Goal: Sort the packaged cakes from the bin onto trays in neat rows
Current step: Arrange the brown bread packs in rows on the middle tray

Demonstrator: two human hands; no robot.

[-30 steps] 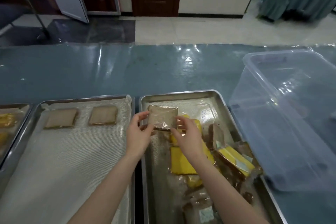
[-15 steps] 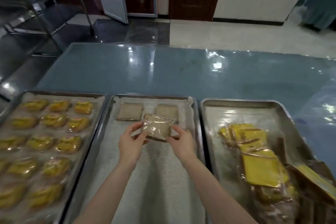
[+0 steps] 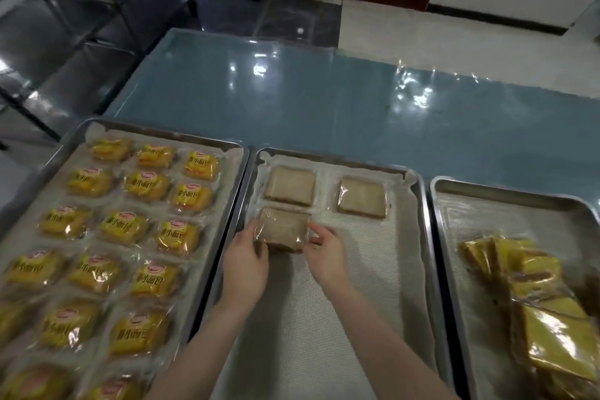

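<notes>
Centre of frame: gripping one brown packaged cake [image 3: 281, 228] by its side edges, left hand [image 3: 246, 265] and right hand [image 3: 326, 250] both with fingers curled onto the wrapper. Positioned on or just over the lined middle tray [image 3: 425, 237], directly below the left of two laid brown cakes [image 3: 290, 185]. Left of frame: left tray [image 3: 156, 133] with yellow cakes [image 3: 146, 185] in rows. Right of frame: right tray [image 3: 436, 221] with piled yellow packs [image 3: 535, 295]. All resting on the blue table [image 3: 324, 101].

The person's arms are bare and slender up to the frame edge, the left forearm [image 3: 194, 344] toward 7 o'clock and the right forearm [image 3: 389, 351] toward 5 o'clock, ending in a bare left hand [image 3: 245, 265] and right hand [image 3: 328, 253].
</notes>
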